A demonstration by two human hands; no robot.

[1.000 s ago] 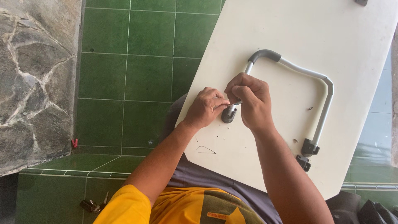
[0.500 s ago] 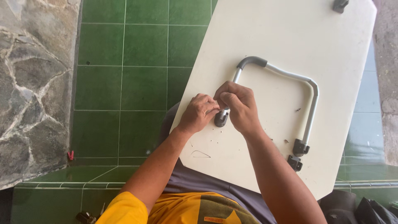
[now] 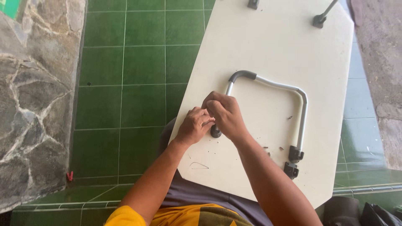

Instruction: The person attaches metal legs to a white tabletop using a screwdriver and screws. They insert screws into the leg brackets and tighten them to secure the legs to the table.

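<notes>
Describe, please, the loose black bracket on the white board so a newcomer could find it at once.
Start at the white board lying over the green tiled floor, then follow the grey U-shaped tube leg to its free end near the board's lower right edge. Just below that end lies the small black bracket, detached from the tube, unlike the black fitting capping it.

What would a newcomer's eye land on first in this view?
Probably the two bare hands, left hand and right hand, pressed together over the dark end of a grey U-shaped metal tube leg at the middle of the white tabletop panel. Around the panel lies the green tiled floor.
</notes>
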